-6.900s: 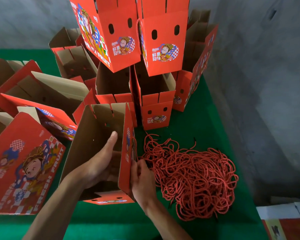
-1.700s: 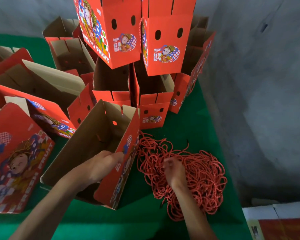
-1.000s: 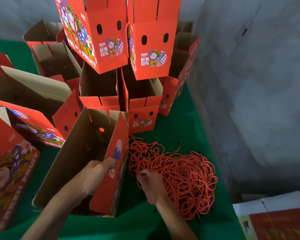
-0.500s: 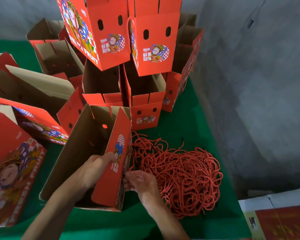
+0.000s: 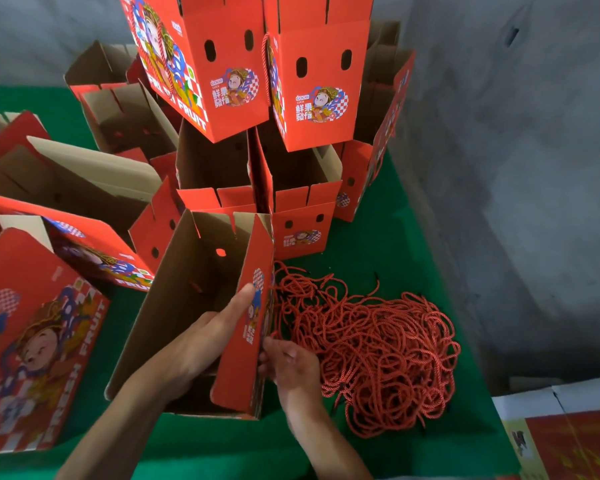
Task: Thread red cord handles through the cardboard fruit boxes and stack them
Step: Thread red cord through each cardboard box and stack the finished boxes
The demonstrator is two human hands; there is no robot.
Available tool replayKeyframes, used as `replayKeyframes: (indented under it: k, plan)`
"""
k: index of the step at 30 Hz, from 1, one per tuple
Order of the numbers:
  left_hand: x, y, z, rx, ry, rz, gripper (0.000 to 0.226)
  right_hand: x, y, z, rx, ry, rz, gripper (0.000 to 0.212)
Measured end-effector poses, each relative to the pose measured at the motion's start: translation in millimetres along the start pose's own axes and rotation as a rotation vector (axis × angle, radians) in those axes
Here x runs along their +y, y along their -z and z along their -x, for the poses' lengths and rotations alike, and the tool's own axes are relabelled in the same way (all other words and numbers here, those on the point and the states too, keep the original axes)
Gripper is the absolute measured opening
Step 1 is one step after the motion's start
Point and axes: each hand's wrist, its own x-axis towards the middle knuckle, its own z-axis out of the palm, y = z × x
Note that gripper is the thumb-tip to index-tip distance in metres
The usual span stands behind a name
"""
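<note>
An open red cardboard fruit box (image 5: 174, 306) stands tilted on the green table in front of me. My left hand (image 5: 201, 341) reaches inside it, with the thumb pressed on the red right-hand panel. My right hand (image 5: 291, 365) sits against the outside of that panel and pinches a red cord at the box wall. A tangled pile of red cords (image 5: 374, 344) lies just to the right of the box. Behind stand stacked red boxes (image 5: 302, 84); one has a cord handle hanging at its side.
Several open boxes (image 5: 66, 188) crowd the left and back of the green table (image 5: 388, 237). A printed box (image 5: 32, 341) lies flat at the left. A grey concrete wall rises at the right. Flat printed sheets (image 5: 561, 434) lie at the lower right.
My right hand left the cord pile and came back to the outer side of the box's right panel with a cord. My left hand stayed inside the box, holding it.
</note>
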Motion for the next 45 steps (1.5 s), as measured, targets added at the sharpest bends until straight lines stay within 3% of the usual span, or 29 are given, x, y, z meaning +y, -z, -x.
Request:
replayKeyframes:
  k: [2, 4, 7, 9, 13, 17, 25, 30, 33, 35, 40, 45]
  plan:
    - [-0.6, 0.6, -1.3, -0.018, 0.026, 0.018, 0.092, 1.7, -2.7, 4.7, 0.039, 0.052, 0.002, 0.023]
    - [-1.1, 1.3, -2.8, -0.016, 0.024, -0.024, 0.069, 3.9, -3.9, 10.0, 0.064, 0.109, 0.02, 0.025]
    - [-3.6, 0.6, -7.0, 0.015, -0.042, -0.391, 0.032, 4.5, -6.6, 15.7, 0.11, 0.098, 0.041, 0.028]
    - [-2.0, -1.7, -7.9, 0.048, -0.049, -0.538, 0.028, 4.7, -10.3, 19.5, 0.159, 0.004, -0.065, 0.029]
    - [-0.3, -5.7, -9.2, 0.073, -0.042, -0.593, 0.027, 11.4, -23.5, 25.2, 0.258, -0.121, -0.232, 0.024]
    - [-3.9, -9.5, -10.0, 0.133, -0.056, -0.706, 0.024, 27.3, -26.8, 27.1, 0.269, 0.125, -0.031, 0.029]
    - [-6.6, -15.1, -13.5, 0.114, -0.051, -0.712, 0.006, 38.0, 12.3, 39.6, -0.063, 0.5, 0.551, 0.044]
    - [-6.1, -25.9, -11.3, 0.307, -0.107, -0.84, 0.024, 39.0, 33.0, 52.7, -0.228, 0.63, 0.791, 0.092]
    - [-0.8, -36.5, -7.3, 0.403, -0.097, -0.879, 0.027, 33.8, 28.6, 52.0, -0.233, 0.639, 0.843, 0.106]
    - [0.3, -42.0, -1.8, 0.403, -0.074, -0.889, 0.027, 35.4, 28.2, 51.1, -0.214, 0.645, 0.838, 0.105]
    - [15.2, -56.9, 16.4, 0.214, -0.192, -0.751, 0.034, 34.3, 33.7, 42.3, -0.225, 0.593, 0.799, 0.099]
    - [37.6, -76.2, 44.6, 0.081, -0.235, -0.713, 0.044, 24.7, 49.9, 39.5, -0.174, 0.775, 0.794, 0.094]
